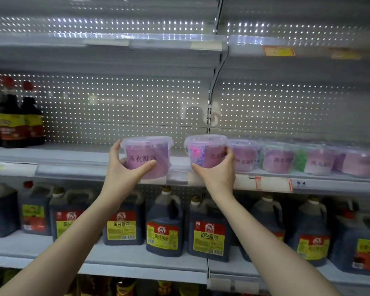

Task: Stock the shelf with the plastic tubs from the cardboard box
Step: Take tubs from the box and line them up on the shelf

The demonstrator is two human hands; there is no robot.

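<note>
Yellow-labelled jugs are lined across the lower frame; dark bottles are grouped at the middle left.

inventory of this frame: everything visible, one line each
left tub: 1, clear with purple label, at the middle shelf's front edge, held
right tub: 1, clear with purple label and coloured contents, next to the shelved row, held
shelved tubs: about 4 (blurred), clear and purple, middle shelf, right side
middle shelf: 1, grey-white, mid-frame
small bottles: about 3, dark with red caps, middle shelf, far left
jugs: about 9, dark with red and yellow labels, shelf below
price tags: several, white or orange, shelf edges
back panel: 1, grey, perforated, behind the shelves
left hand: 1, grips left tub
right hand: 1, grips right tub
</note>
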